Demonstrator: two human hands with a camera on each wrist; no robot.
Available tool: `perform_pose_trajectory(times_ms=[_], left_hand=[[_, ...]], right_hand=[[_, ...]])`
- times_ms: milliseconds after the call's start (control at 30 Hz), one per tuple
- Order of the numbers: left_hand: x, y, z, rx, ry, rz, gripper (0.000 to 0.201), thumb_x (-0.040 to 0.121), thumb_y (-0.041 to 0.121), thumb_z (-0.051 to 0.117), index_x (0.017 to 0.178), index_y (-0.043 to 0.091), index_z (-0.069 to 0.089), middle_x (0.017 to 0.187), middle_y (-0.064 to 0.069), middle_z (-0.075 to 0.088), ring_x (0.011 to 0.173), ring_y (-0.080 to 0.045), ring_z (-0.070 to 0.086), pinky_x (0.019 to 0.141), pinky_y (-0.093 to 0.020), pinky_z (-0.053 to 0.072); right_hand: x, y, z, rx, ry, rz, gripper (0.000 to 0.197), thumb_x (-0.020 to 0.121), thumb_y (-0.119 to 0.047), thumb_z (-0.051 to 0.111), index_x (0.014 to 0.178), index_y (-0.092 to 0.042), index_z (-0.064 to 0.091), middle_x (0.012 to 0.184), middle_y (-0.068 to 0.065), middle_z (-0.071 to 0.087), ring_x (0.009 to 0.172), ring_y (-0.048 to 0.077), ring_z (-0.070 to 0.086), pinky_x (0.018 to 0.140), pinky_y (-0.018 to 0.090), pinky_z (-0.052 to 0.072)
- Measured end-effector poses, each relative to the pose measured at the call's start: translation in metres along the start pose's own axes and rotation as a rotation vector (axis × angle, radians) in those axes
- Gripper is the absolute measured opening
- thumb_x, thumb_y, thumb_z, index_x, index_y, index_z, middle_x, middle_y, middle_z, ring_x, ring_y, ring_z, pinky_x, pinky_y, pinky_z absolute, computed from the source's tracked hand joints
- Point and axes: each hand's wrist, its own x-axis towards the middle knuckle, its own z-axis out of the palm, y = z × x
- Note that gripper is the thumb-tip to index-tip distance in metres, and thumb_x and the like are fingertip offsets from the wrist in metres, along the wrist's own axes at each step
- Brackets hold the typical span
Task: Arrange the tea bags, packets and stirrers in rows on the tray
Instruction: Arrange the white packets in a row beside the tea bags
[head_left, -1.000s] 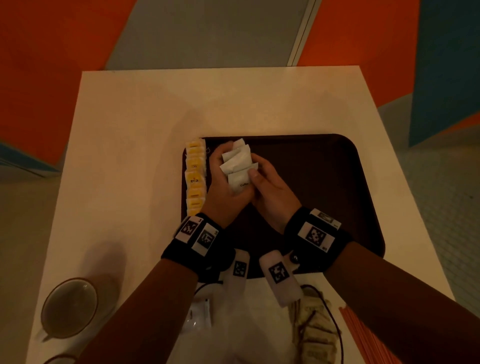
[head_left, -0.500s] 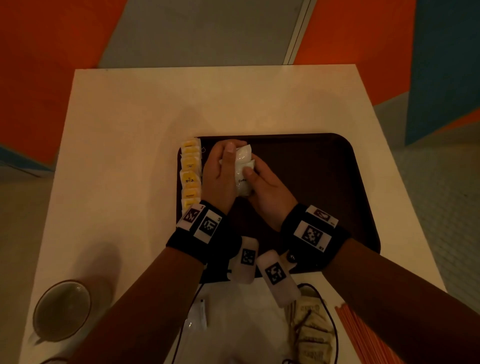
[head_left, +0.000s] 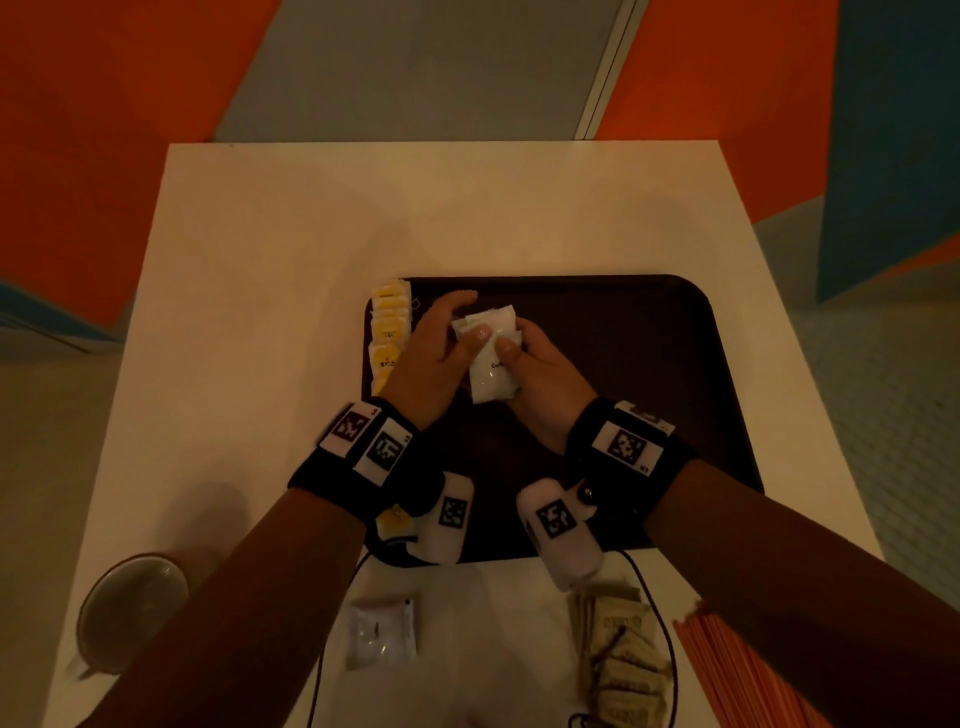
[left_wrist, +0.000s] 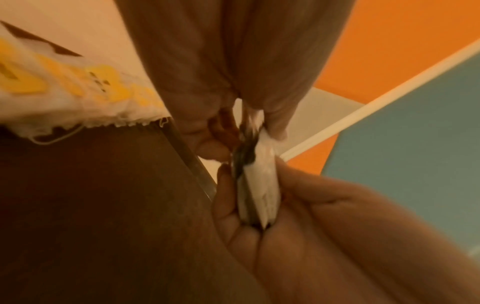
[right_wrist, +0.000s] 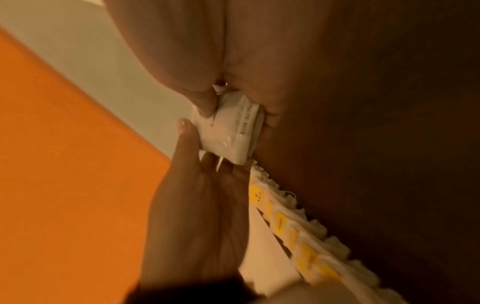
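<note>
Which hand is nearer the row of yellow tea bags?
Left. The left hand sits right beside the yellow tea bags; the right hand is farther right, across the white packets.

White table (head_left: 270, 291) carries dark tray (head_left: 675, 364), cup (head_left: 132, 613), clear packet (head_left: 382, 634), tan packets (head_left: 623, 660), orange stirrers (head_left: 737, 675).

head overhead, wrists close, sharing packets (head_left: 491, 358)

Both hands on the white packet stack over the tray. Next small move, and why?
Probably lay the first white packet on the bare tray just right of the yellow tea bag row. That row already lines the left edge, and the left hand and right hand hold the stack above the open spot beside it.
</note>
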Motion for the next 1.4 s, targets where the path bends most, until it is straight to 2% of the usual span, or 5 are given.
perform_pose_trajectory(times_ms=[200,367,533,933,1400], left_hand=[[0.021,0.001,-0.02,-0.096,0.105,-0.157,0.03,0.08,0.008,0.067,0.108,0.007,0.058,0.078,0.006,0.057,0.07,-0.004,0.058,0.058,-0.014,0.055],[0.054,-0.003,-0.027,0.016,0.049,-0.234,0.035,0.08,0.005,0.066,0.114,-0.001,0.06,0.098,-0.011,0.063,0.077,-0.017,0.062,0.067,-0.027,0.059],[0.076,-0.009,-0.026,0.198,0.056,-0.27,0.038,0.078,0.011,0.07,0.115,0.005,0.062,0.113,-0.017,0.063,0.098,-0.029,0.063,0.086,-0.042,0.055],[0.062,-0.008,-0.02,0.445,-0.042,-0.196,0.028,0.083,0.016,0.061,0.11,0.009,0.066,0.114,-0.011,0.065,0.104,-0.026,0.059,0.086,-0.029,0.044],[0.018,-0.02,-0.009,0.325,-0.057,-0.272,0.041,0.085,0.009,0.054,0.126,0.014,0.054,0.129,-0.004,0.057,0.118,-0.018,0.054,0.101,-0.034,0.045]], right_hand=[[0.033,-0.013,0.006,-0.067,0.022,0.096,0.038,0.098,-0.007,0.029,0.136,-0.002,0.033,0.136,0.024,0.044,0.106,0.03,0.051,0.084,0.039,0.048],[0.069,-0.021,0.012,-0.426,0.066,0.116,0.036,0.097,-0.011,0.036,0.132,-0.007,0.047,0.131,0.02,0.053,0.115,0.037,0.053,0.098,0.053,0.044],[0.085,-0.027,0.011,-0.68,0.172,0.069,0.032,0.095,-0.018,0.045,0.122,-0.003,0.055,0.124,0.016,0.059,0.11,0.031,0.057,0.095,0.04,0.048],[0.079,-0.001,-0.009,-0.905,0.291,-0.02,0.042,0.081,-0.035,0.065,0.116,-0.012,0.058,0.118,0.014,0.058,0.103,0.029,0.059,0.089,0.042,0.051],[0.042,0.011,-0.031,-0.888,0.189,-0.082,0.03,0.08,-0.011,0.067,0.11,-0.011,0.061,0.108,0.009,0.064,0.098,0.021,0.061,0.088,0.035,0.052]])
